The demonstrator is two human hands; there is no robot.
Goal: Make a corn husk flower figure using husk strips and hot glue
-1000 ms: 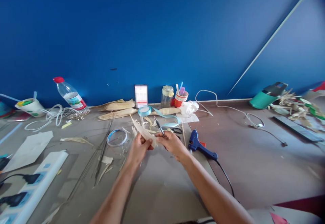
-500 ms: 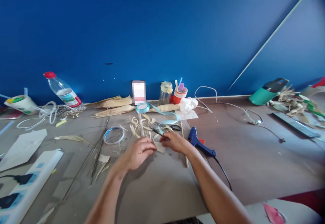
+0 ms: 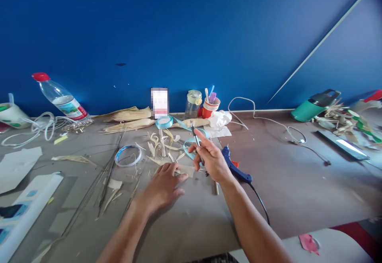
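My right hand (image 3: 211, 161) is closed around a slim, dark pen-like tool (image 3: 195, 137). Its silvery tip points up and away from me, and its lower part is hidden by the fingers. On the grey table, my left hand (image 3: 165, 183) lies with fingers spread, palm down. Its fingertips rest at the edge of a small flat pale piece (image 3: 187, 170), perhaps husk or paper. Beyond the hands are curled husk scraps (image 3: 153, 145), a pale stick (image 3: 162, 145) and a spool of light-blue ribbon (image 3: 164, 122), whose loose end trails toward the right hand.
A blue glue gun (image 3: 235, 167) lies right of my right hand, its cord running toward me. A tape roll (image 3: 128, 155), thin dark wires (image 3: 110, 175) and a power strip (image 3: 32, 207) are on the left. Along the wall stand a bottle (image 3: 64, 100), jar (image 3: 193, 104) and red cups (image 3: 210, 108).
My right hand has lifted off the pale piece, swinging the tool's tip from pointing left to pointing up. My left hand has flattened and spread its fingers. The view has shifted slightly.
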